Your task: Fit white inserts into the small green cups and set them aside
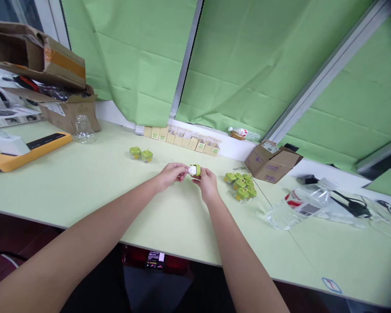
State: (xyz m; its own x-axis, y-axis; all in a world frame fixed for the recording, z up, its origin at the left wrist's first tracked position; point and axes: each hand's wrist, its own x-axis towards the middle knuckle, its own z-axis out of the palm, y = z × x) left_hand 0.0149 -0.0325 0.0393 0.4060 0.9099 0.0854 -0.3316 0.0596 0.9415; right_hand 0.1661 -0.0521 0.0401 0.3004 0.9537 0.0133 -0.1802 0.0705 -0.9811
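Above the middle of the table, my two hands meet at one small item. My right hand is closed on a small green-lidded container, tipped on its side. My left hand pinches a small white piece at the container's left end. Whether that piece is inside the container or only against it, I cannot tell. To the right stands a cluster of several clear little containers with green lids and small loops on top. Two more of these containers sit to the left, beyond my left hand.
Small cardboard boxes line the table's back edge. A larger carton and a big clear bottle are at right. On the left are stacked cartons, a clear jar and an orange power strip. A phone shows below the front edge.
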